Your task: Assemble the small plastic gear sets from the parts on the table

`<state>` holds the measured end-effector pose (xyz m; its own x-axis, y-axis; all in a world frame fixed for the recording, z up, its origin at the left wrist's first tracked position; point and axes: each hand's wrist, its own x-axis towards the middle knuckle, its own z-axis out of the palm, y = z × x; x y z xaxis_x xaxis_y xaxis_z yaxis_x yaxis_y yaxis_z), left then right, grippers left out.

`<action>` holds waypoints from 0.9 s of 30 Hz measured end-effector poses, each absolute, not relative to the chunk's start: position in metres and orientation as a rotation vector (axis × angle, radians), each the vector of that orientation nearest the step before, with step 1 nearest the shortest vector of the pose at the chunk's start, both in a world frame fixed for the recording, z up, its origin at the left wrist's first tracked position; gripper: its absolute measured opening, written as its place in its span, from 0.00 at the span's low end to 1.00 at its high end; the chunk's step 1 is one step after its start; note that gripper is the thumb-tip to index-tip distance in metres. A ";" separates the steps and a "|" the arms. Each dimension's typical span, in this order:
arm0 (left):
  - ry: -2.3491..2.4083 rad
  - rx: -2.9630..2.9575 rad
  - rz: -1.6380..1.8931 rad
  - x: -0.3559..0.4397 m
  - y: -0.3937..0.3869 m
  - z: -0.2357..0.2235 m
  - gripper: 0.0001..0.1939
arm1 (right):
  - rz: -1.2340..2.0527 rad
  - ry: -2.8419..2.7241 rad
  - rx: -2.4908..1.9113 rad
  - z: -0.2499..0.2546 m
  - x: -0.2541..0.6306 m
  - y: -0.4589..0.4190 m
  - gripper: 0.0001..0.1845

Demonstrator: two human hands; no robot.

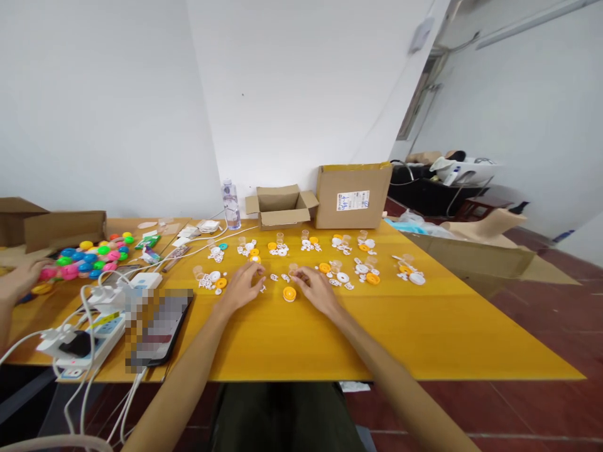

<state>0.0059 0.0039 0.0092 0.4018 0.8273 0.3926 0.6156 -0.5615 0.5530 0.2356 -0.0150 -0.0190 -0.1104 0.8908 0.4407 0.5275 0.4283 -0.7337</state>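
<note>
An orange and white round piece (289, 294) lies on the yellow table (292, 345) between my hands. My left hand (240, 285) is low over the tabletop, fingers curved and thumb apart from them, beside a small white piece (262, 289). At the fingertips of my right hand (315, 287) is a small clear plastic cup (293, 269); the fingers close in on it. Two small white pieces with dark spots (285, 277) rest between the hands. Another orange and white piece (255, 258) sits just beyond my left hand, partly covered.
Several clusters of clear cups, white discs (343, 277) and orange rings (372, 279) spread across the table. Behind are an open carton (282, 218), a larger box (353, 210) and a bottle (230, 204). Leftward: a phone (164, 329), power strips (110, 329), colourful balls (87, 258), another person's hand (21, 282).
</note>
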 end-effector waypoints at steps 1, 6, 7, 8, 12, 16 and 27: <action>1.255 2.366 0.889 0.005 0.003 0.009 0.05 | 0.490 -1.802 -1.240 -0.018 0.234 -0.014 0.05; 1.239 2.438 0.764 0.005 0.000 0.008 0.08 | 0.402 -1.898 -1.299 -0.018 0.229 -0.008 0.04; 1.238 2.444 0.750 0.005 0.000 0.008 0.08 | 0.392 -1.904 -1.310 -0.020 0.229 -0.007 0.03; 1.232 2.446 0.737 0.005 0.000 0.007 0.08 | 0.383 -1.908 -1.320 -0.021 0.229 -0.007 0.03; 1.164 2.409 0.731 0.008 0.001 0.005 0.08 | 0.357 -1.916 -1.339 -0.024 0.230 -0.005 0.02; 1.092 2.328 0.800 0.015 0.001 0.002 0.08 | 0.371 -1.914 -1.369 -0.023 0.229 -0.006 0.04; 1.041 2.048 0.930 0.033 0.002 -0.007 0.04 | 0.320 -1.940 -1.439 -0.019 0.224 -0.009 0.06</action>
